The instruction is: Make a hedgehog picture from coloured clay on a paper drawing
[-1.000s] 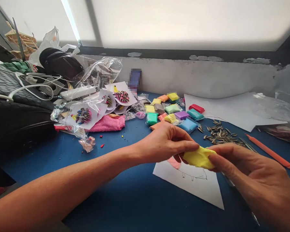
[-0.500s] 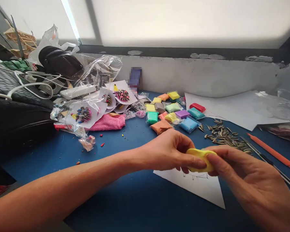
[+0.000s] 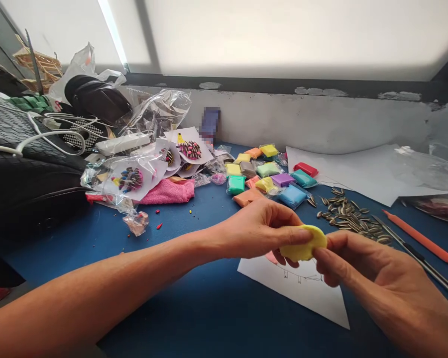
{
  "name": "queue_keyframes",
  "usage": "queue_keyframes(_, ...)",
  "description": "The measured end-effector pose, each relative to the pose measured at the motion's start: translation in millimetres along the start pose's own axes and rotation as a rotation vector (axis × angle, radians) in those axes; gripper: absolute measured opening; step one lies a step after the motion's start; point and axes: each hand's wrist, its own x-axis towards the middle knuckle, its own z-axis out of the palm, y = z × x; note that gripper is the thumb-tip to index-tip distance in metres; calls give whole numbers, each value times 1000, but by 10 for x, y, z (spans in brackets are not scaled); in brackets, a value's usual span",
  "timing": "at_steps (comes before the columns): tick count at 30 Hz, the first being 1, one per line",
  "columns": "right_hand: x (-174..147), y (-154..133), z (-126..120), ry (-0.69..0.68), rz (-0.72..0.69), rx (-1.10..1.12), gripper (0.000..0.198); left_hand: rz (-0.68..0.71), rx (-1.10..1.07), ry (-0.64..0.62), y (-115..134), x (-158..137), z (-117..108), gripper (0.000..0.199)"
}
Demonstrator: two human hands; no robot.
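Note:
A flattened, roundish piece of yellow modelling clay [image 3: 309,244] is held up above the table between my two hands. My left hand [image 3: 263,229] grips its left side, thumb on top and fingers underneath. At the right edge, my right hand [image 3: 384,271] pinches the clay between thumb and index finger. Below lies a white paper [image 3: 302,298] with a line drawing and a bit of pink on it, partly hidden by my hands. Beyond them are striped sunflower seeds [image 3: 345,214] in a loose pile and several wrapped clay packets [image 3: 291,195] in many colours.
An orange pen-like stick [image 3: 420,236] and a dark-gripped pen [image 3: 414,251] lie at the right. White sheets [image 3: 351,164] rest at the back. To the left are a pink cloth [image 3: 168,191], seed-covered hedgehog figures on paper [image 3: 189,149] and a black bag [image 3: 26,184].
The yellow clay, bent and squeezed before, now shows as a flatter, rounder disc. My right hand has shifted its pinch to the clay's right edge. The view has tilted slightly.

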Motion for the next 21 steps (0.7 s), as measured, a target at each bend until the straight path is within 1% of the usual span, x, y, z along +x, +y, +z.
queue_keyframes(2, 6, 7, 2, 25, -17, -21, 36, -14, -13, 30, -5, 8, -8, 42)
queue_keyframes(5, 21, 25, -14, -3, -57, -86, 36, -23, -7, 49, 1, 17, -14, 53)
queue_keyframes(8, 27, 43, -16, 15, 5, -78, 41, -18, 13, 76, 0, 16, 2, 51)
queue_keyframes(12, 35, 49, 38, -74, 54, 1, 36, -11, 26, 78, -33, 12, 36, 43)
queue_keyframes(14, 43, 46, 62, -81, 62, 27, 35, 7, 26, 92, -45, 17, 36, 42)
queue_keyframes(17, 44, 31, 61, -94, 43, 11, 38, 27, 15, 117, -37, 32, 12, 44)
queue_keyframes(19, 34, 10, 39, -117, 10, -8, 37, 11, -2, 112, -23, 40, -10, 44)
queue_keyframes(21, 16, -15, 17, -84, -9, -15, 38, -11, -19, 105, -16, 44, -25, 44)
